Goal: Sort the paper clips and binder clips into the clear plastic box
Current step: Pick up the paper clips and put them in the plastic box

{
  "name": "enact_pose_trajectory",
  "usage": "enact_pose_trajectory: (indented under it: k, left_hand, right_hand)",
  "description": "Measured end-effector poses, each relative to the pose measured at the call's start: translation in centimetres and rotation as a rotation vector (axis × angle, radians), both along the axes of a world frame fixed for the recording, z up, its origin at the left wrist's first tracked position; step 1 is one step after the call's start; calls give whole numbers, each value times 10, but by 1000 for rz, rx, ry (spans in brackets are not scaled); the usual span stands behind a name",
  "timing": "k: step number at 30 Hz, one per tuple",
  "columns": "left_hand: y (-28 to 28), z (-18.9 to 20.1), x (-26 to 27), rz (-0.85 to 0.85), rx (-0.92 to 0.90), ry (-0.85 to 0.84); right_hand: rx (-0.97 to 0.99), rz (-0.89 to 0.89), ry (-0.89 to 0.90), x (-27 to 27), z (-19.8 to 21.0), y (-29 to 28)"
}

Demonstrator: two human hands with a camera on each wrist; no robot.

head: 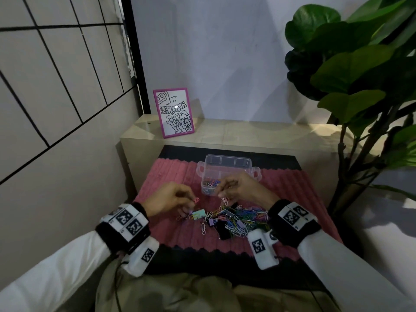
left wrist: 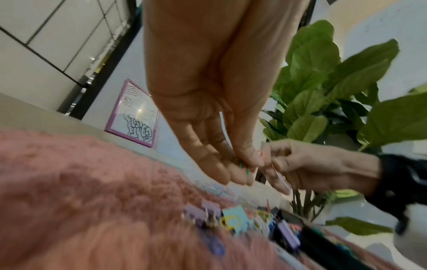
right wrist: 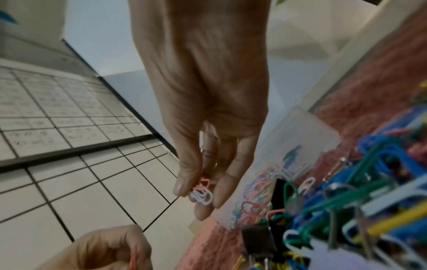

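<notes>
The head view is dim and bluish, with straight lines bowed at its edges. A soft glare patch lies on the glossy beige stone ledge (head: 236,131). Both wrist views are brighter but smeared; the fuzzy pink ribbed mat (left wrist: 69,182) is out of focus.

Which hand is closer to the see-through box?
The right hand. It pinches paper clips at the clear plastic box's near edge. The left hand holds a pink clip farther off, over the pink mat.
</notes>
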State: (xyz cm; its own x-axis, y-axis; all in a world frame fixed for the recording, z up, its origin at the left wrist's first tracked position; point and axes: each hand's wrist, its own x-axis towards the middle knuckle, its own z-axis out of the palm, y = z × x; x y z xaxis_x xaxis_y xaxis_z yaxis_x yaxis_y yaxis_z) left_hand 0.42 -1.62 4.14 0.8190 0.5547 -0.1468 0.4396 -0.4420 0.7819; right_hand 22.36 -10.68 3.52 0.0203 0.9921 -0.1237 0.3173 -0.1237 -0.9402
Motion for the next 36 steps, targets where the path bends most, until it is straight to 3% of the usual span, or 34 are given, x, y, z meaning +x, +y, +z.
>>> enact_pose_trajectory:
  k: [7,10,16,24,28,32,34,36]
  left_hand:
    - [40,39,44,67,259,-81]
    - [45,40,73,12,281,-61]
    - [40,27,88,-121,457,206]
    - [33,34,22,-54,425,135]
    - [19,15,-13,-117,362,212]
    - [-3,-10,-17,-202,435,294]
    - [-3,-14,-11,-164,467,282]
    - [0,-14,-5,-174,484,302]
  right_hand:
    - [-16,-124,282,8,-8,-10]
    - [-4,-173,257,16,-3,-15]
    - [7,-229,-30,23,15,4]
    - [26,-252,-386,2,17,42]
    - [108,-108,-808,-17,13,34]
    - [282,85,-794,-32,3,16]
    - [276,226,-894,-33,-1,15]
    - [345,256,-1041,-33,-1,16]
